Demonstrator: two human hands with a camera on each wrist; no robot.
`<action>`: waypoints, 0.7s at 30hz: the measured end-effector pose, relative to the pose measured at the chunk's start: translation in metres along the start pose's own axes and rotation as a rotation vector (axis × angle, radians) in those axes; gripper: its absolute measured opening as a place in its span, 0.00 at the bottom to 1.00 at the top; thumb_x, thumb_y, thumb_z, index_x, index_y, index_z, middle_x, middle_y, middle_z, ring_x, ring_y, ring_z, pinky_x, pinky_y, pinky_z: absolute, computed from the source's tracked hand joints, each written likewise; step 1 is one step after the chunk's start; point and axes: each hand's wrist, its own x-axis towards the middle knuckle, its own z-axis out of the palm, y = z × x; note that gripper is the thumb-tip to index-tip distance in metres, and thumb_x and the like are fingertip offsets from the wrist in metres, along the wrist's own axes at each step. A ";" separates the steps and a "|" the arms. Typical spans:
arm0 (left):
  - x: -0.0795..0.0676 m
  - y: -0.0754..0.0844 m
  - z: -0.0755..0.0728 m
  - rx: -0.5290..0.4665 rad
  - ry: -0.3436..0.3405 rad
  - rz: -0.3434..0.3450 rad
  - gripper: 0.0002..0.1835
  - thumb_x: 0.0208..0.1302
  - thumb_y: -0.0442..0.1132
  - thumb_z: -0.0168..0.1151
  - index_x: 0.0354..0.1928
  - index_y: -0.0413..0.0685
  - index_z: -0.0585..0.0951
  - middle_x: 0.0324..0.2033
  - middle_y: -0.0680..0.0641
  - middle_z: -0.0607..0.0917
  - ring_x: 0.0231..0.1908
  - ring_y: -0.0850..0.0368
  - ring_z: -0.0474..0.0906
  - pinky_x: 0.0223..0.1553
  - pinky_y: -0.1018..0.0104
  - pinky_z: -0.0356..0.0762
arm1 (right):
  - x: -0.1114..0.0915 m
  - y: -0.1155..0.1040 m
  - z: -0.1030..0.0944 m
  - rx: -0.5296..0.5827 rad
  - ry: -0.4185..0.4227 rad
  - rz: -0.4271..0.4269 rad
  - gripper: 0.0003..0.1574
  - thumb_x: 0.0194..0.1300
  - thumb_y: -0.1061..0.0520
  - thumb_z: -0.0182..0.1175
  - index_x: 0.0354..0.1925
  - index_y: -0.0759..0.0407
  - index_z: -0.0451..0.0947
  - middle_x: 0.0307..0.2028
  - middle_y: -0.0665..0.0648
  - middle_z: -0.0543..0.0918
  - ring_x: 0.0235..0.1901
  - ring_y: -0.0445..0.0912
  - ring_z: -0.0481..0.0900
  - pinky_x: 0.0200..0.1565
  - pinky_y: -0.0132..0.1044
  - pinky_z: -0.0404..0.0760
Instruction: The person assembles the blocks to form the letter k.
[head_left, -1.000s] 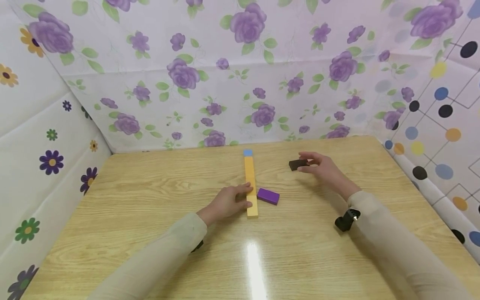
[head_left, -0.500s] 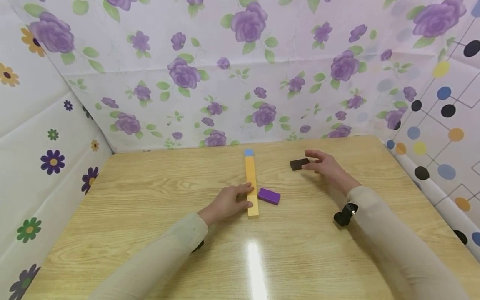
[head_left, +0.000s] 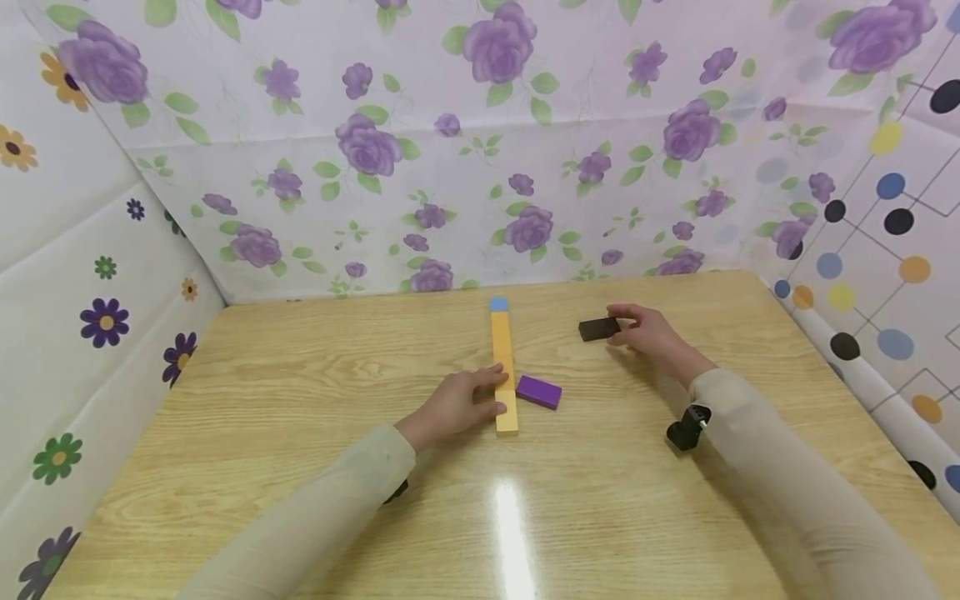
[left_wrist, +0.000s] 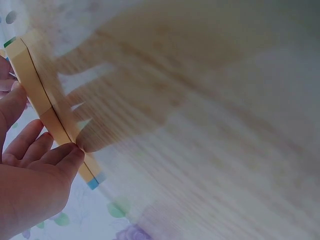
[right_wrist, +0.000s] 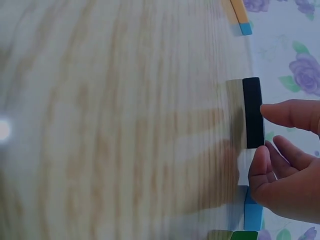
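My left hand (head_left: pixel 453 402) reaches in from the left, thumb and fingertips touching the left side of a long row of orange blocks (head_left: pixel 501 342) with a blue piece (head_left: pixel 498 305) at its far end. In the left wrist view the fingers lie against the row's side (left_wrist: pixel 40 87). A purple block (head_left: pixel 538 392) lies just right of the row. Farther right, my right hand (head_left: pixel 651 332) has thumb and forefinger, spread apart, at the right end of a black block (head_left: pixel 597 329). In the right wrist view these fingertips are right at the black block's side and end (right_wrist: pixel 254 112).
A light wood table (head_left: pixel 345 367) carries the blocks. Floral cloth (head_left: pixel 360 192) rises behind it and dotted cloth (head_left: pixel 870 275) at the right. Low in the right wrist view lie a blue block (right_wrist: pixel 253 217) and a green one (right_wrist: pixel 245 235).
The right fingers drew back from the black block and spread, then came a little closer together at its right end. The left hand and the orange row have stayed put.
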 end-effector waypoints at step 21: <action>-0.001 0.001 0.000 0.003 0.004 0.014 0.28 0.64 0.42 0.64 0.65 0.42 0.72 0.68 0.47 0.66 0.69 0.49 0.59 0.68 0.55 0.58 | 0.002 0.003 0.009 -0.063 0.029 -0.027 0.36 0.64 0.64 0.62 0.68 0.62 0.64 0.65 0.67 0.67 0.58 0.60 0.70 0.45 0.41 0.78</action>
